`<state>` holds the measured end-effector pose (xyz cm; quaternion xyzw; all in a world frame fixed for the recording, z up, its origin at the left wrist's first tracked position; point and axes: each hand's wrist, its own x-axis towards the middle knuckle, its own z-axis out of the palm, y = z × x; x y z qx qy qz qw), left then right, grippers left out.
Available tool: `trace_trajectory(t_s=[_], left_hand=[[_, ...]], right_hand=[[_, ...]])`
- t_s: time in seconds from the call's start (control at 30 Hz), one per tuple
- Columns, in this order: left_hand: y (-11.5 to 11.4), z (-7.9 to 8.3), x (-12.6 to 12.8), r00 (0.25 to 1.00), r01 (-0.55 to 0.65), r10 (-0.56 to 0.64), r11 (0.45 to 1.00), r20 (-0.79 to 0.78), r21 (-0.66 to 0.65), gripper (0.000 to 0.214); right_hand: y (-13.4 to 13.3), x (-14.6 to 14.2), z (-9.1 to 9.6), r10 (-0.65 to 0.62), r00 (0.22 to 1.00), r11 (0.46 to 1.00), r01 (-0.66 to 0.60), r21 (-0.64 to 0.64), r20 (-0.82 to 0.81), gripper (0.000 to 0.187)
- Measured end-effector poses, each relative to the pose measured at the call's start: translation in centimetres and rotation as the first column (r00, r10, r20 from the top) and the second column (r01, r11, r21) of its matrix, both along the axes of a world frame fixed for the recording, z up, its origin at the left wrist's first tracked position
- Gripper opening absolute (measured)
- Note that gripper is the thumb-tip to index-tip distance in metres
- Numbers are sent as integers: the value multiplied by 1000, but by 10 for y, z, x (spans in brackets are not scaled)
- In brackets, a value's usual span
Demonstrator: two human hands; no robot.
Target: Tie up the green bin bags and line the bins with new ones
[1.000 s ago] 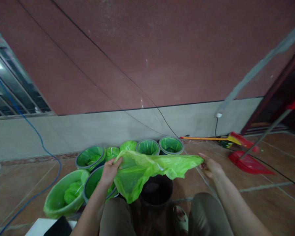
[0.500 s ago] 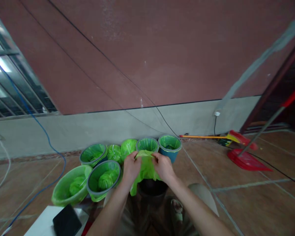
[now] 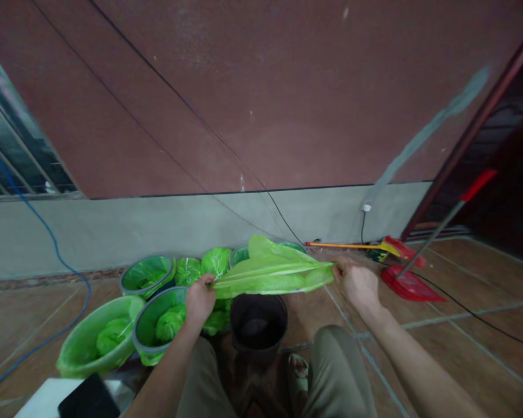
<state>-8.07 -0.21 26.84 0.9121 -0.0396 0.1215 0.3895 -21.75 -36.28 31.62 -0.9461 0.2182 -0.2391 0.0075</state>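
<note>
A green plastic bag [image 3: 274, 273] is stretched sideways between my hands. My left hand [image 3: 200, 299] pinches its left end, and my right hand [image 3: 357, 283] grips the right end. Below the bag, between my knees, stands a dark bin [image 3: 258, 328] with no liner visible inside. To the left are lined bins: a grey-rimmed bin [image 3: 140, 325] and a pale green basket [image 3: 65, 357], each with a bundled green bag inside. Another lined bin [image 3: 173, 273] stands behind them. The bag partly covers bins by the wall.
Filled green bags [image 3: 217, 262] sit by the wall [image 3: 165, 223]. At right lie a red dustpan [image 3: 414, 284] and an orange-handled broom [image 3: 344, 245]. A blue cable [image 3: 56, 244] crosses the floor at left. A black phone-like object [image 3: 89, 397] rests on a white surface [image 3: 39, 395].
My hands have moved apart, pulling the bunched green bag out wide. The dark bin beneath it shows more now. My view has shifted slightly right.
</note>
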Motion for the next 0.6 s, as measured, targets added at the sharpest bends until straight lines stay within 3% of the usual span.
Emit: trace_trajectory(t_s=[0.07,0.1,0.23,0.33,0.4,0.5,0.6], left_hand=[[-2,-5,4,999,-2,-6,973,-33,-232,31],[-4,-6,5,998,3,-27,931,-61,-366,28],[-15,-1,-1,962,-30,-193,629,-193,-777,29],[-22,10,-9,904,-84,-352,411,-243,-908,32],[-25,17,-14,857,-87,-459,316,-233,-945,34],[-28,24,-21,815,-17,-555,267,-169,-964,41],[-31,26,-24,792,115,-601,323,-110,-939,51]], right_hand=[[-7,-4,-7,3,1000,1000,-3,8,22,29],[-10,-5,-11,-1,999,1000,0,20,45,29],[-22,-8,-28,-33,985,992,12,122,167,31],[-28,-7,-42,-34,964,970,-31,240,264,33],[-27,-8,-50,-7,947,964,-79,255,322,36],[-19,-11,-57,103,948,961,-173,216,303,42],[-10,-11,-60,197,950,911,-269,313,241,37]])
